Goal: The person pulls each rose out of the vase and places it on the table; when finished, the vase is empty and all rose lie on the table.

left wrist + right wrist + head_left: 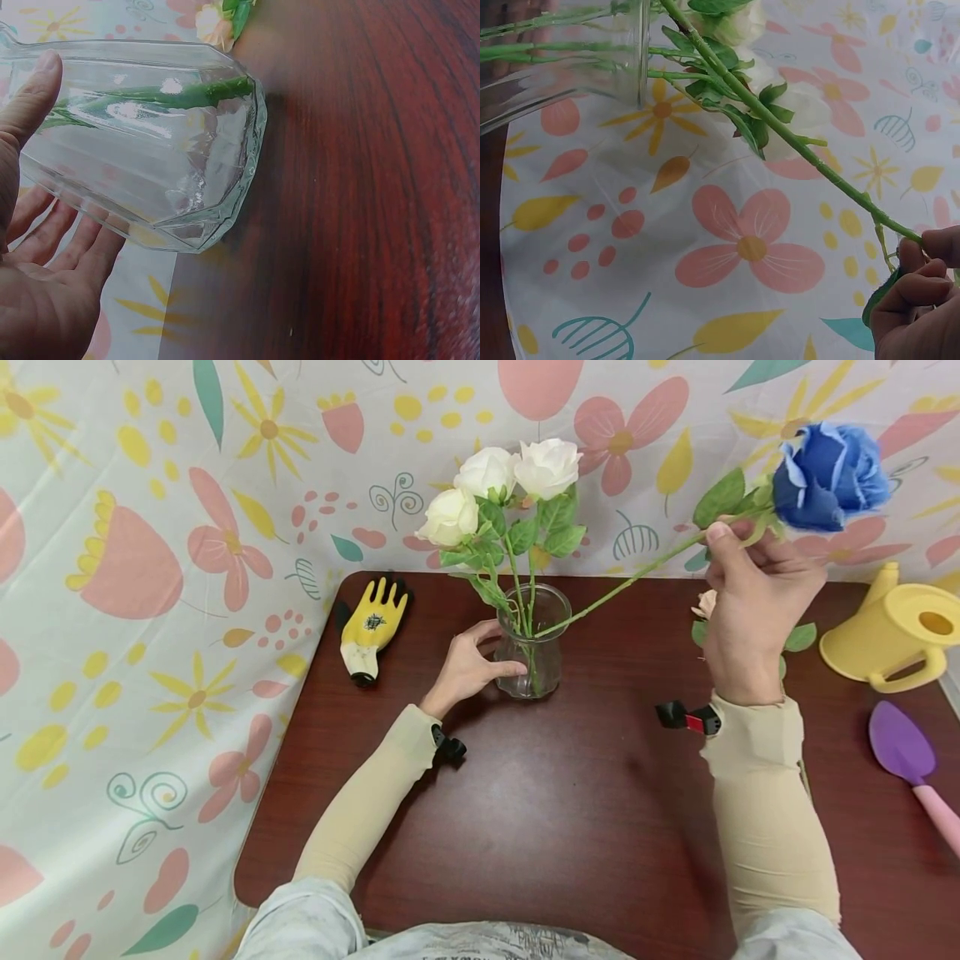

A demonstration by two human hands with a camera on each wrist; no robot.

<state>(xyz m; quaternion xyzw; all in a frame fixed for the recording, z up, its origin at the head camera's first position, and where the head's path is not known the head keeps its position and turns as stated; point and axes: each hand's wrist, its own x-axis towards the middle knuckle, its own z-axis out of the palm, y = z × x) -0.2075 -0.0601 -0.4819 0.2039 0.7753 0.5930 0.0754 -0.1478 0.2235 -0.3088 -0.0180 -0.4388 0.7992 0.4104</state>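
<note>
Fingers and thumb of the left hand (474, 667) (45, 300) curve round the clear glass vase (546, 670) (142, 180), which stands on the table. Several white roses (547, 468) rise from it, their green stems inside the glass. The right hand (757, 585) (922, 300) pinches the stem of a blue rose (831, 477) just below the bloom. That stem (630, 581) (810, 154) slants down leftward, its lower end at the vase mouth. In the right wrist view the blue bloom is out of sight.
A yellow and black glove (373, 620) lies at the table's back left. Behind the right forearm is a pale flower (705, 604), partly hidden. A yellow watering can (892, 635) and a purple trowel (902, 743) are at the right. A patterned cloth (300, 468) hangs behind the table (525, 827).
</note>
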